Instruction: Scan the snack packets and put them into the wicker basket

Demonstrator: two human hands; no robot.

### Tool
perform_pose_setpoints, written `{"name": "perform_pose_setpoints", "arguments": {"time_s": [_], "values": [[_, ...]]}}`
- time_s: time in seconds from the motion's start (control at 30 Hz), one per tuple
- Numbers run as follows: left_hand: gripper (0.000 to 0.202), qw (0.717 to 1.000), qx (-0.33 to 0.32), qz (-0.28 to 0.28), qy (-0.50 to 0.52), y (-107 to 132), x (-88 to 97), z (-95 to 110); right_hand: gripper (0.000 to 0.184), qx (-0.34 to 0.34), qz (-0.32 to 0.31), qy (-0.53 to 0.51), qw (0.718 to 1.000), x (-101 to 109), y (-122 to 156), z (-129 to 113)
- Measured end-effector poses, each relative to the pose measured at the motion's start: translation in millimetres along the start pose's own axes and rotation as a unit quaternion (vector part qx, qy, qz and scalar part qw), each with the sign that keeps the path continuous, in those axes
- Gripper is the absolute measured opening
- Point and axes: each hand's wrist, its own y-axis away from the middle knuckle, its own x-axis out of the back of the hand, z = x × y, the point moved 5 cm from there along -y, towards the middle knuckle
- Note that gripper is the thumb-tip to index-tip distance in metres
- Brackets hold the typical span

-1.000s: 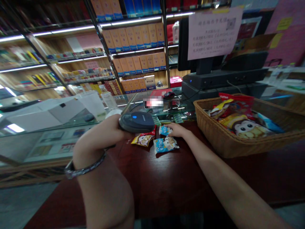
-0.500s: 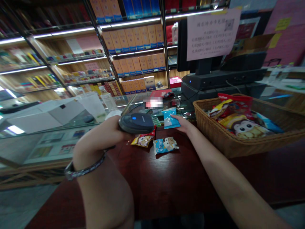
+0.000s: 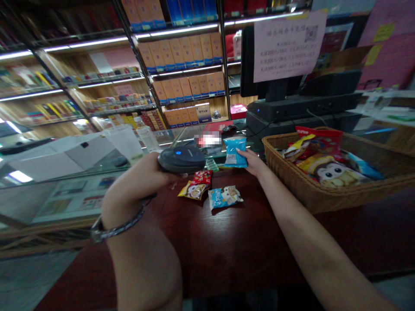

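Observation:
My left hand [image 3: 147, 172] is wrapped round a dark barcode scanner [image 3: 181, 159] with a small blue light, held above the dark wooden counter [image 3: 227, 246]. My right hand [image 3: 254, 162] holds a blue snack packet [image 3: 235, 152] upright, just right of the scanner's head. On the counter below lie a red-and-yellow snack packet [image 3: 196, 185] and a pale blue snack packet [image 3: 225, 196]. A metal bracelet [image 3: 116, 228] sits on my left wrist.
A wicker basket [image 3: 311, 190] with several snack bags stands on the right. Behind it are a black monitor with a paper notice [image 3: 287, 45] and its base. A glass display case [image 3: 81, 185] runs to the left, with lit shelves of boxes [image 3: 188, 65] beyond.
My right hand picked the blue packet up off the counter and raised it beside the scanner. My left hand lifted the scanner slightly, uncovering the red-and-yellow packet.

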Motion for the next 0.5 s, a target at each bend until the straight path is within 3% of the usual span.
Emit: {"name": "perform_pose_setpoints", "arguments": {"time_s": [0.3,0.5], "values": [[0.03,0.999,-0.004,0.029,0.029,2.5,2.2,7.2,0.026,0.03,-0.034,-0.014,0.999,-2.9,-2.1,-4.7],[0.029,0.998,-0.008,0.042,0.037,3.3,3.4,8.9,0.029,0.068,-0.023,0.014,0.997,-8.1,1.3,-15.8]]}}
